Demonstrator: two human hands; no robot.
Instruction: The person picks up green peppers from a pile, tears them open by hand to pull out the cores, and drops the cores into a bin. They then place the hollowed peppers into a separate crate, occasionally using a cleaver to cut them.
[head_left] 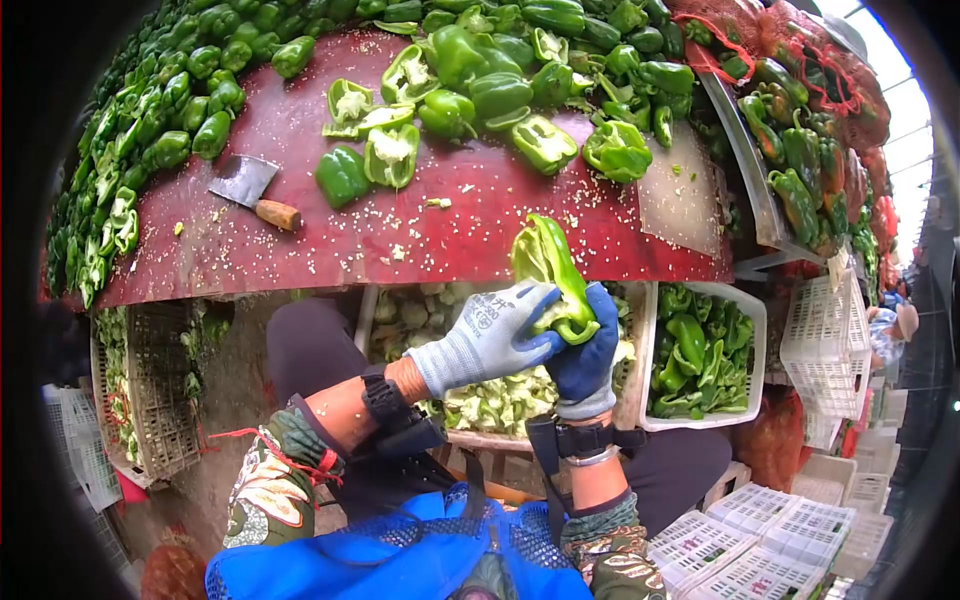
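A cut-open green bell pepper (561, 262) is held up between my gloved hands, just off the table's front edge, its pale inside facing left. My left hand (492, 332), in a grey and blue work glove, has its fingers closed at the pepper's lower end. From the right, my right hand (588, 352), in a blue glove, wraps round the same end. Whatever lies between the left fingertips is hidden. Below the hands stands a crate of pale pepper cores and scraps (487, 405).
On the red table (330, 250) lie a cleaver (252, 188), scattered seeds and heaps of green peppers (470, 75), some cut. A white crate of cut peppers (703, 350) stands at right. Netted sacks (825, 60), stacked crates (825, 335) and a distant person (888, 330) are further right.
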